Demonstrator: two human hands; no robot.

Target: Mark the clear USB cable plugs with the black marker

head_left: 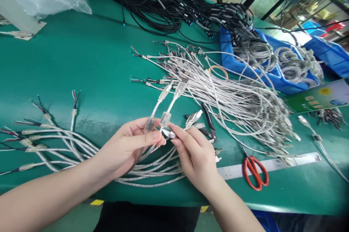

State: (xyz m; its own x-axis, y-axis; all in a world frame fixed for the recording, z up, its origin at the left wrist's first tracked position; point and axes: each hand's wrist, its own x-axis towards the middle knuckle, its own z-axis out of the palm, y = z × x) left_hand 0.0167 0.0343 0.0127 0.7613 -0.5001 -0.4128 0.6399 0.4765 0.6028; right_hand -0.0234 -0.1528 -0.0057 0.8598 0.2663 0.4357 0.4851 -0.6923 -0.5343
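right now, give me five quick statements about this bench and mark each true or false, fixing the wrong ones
1. The left hand holds silver cables near their connector ends. True.
2. The scissors are in the right hand. False: the scissors lie on the table, to the right of the right hand.
3. A bundle of black cables lies toward the far side of the table. True.
4. The tabletop is white. False: it is green.
5. Coiled cables sit in a blue bin. True.
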